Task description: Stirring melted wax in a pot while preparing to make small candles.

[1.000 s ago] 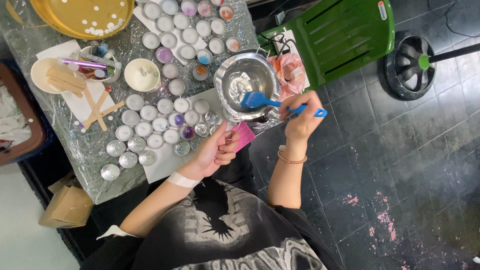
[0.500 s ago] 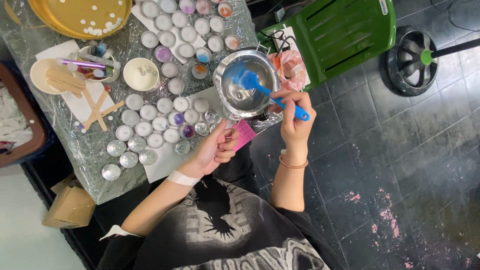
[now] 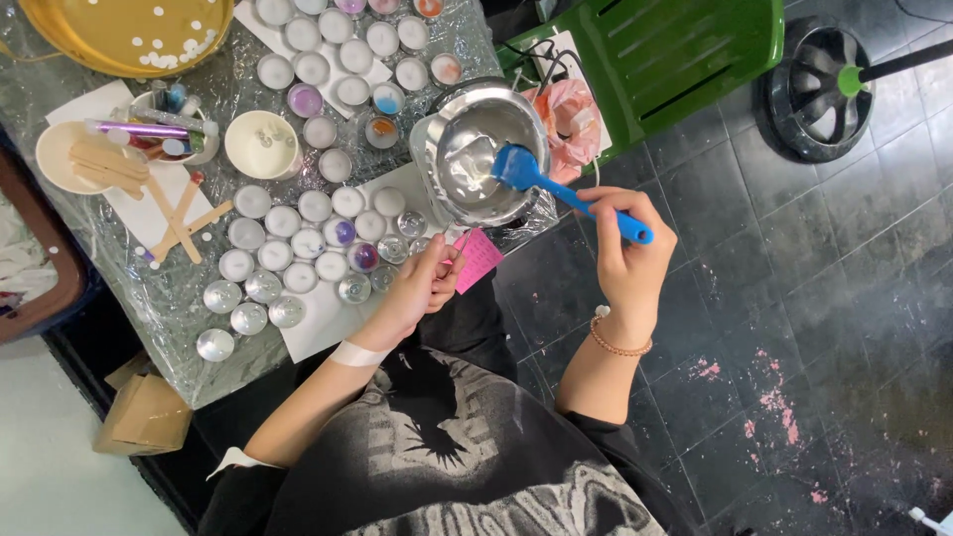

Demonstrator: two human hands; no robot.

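The right hand (image 3: 627, 253) is closed around the handle of a blue silicone brush (image 3: 571, 196), gripping it near the handle's far end. The brush head reaches over the rim and into a steel bowl (image 3: 483, 151), where it lies against the inner wall on the side nearest the hand. A beaded bracelet (image 3: 619, 344) circles the right wrist.

The left hand (image 3: 422, 285) rests at the near edge of the surface (image 3: 189, 288), its fingers curled loosely inward, with a pink card (image 3: 479, 257) just beside the fingertips; whether the fingers actually pinch it cannot be told. A white band (image 3: 359, 355) wraps the left wrist.

The bowl stands at the right end of the surface, which is covered in crinkled clear plastic. To the left of the bowl, rows of small round tealight cups (image 3: 298, 248) sit on white paper, most filled white, a few tinted purple, blue or orange. Further left lie wooden sticks (image 3: 184, 213), a cream bowl (image 3: 260, 144) and a cup of coloured tubes (image 3: 164, 127). A yellow basin (image 3: 119, 35) sits at the far corner. Behind the steel bowl is a crumpled pink bag (image 3: 571, 119), then a green plastic chair (image 3: 675, 60) on the dark tiled floor (image 3: 844, 328).
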